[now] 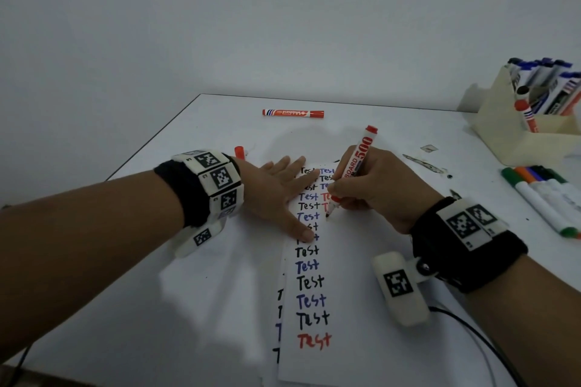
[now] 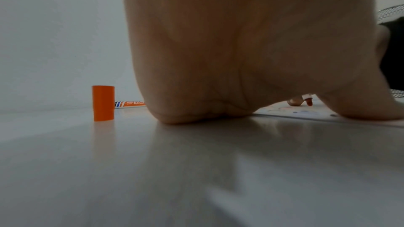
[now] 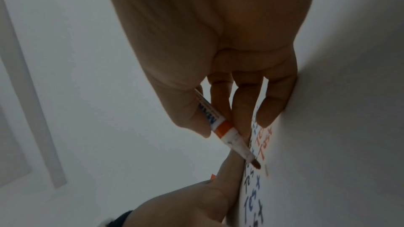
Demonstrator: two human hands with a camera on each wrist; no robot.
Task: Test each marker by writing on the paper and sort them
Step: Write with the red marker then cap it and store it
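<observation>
Right hand [image 1: 374,185]: wrapped round the red marker [image 1: 355,163] in a writing grip, nib angled down at the paper [image 1: 345,292], right of the column of "Test" words. Whether the nib touches the sheet, cannot tell; the right wrist view shows it at or just off the surface.
Left hand [image 1: 276,195]: flat, fingers straight and spread, pressing the paper's left edge against the table [image 1: 195,292].
Cap [image 2: 103,103]: orange-red, standing upright on the table just beyond the left wrist.
Sorted so far: one red marker lying alone [image 1: 293,113] at the far edge; a row of markers [image 1: 544,198] lying at the right; more standing in the cream holder [image 1: 515,132] at far right.
Step in hand, as judged: writing this marker's test word.
Doing it well: keep the left palm weighted so the sheet cannot creep; light, even strokes; start clear of neighbouring words so a faint line is readable.
Risk: heel of the writing hand smearing fresh ink.
</observation>
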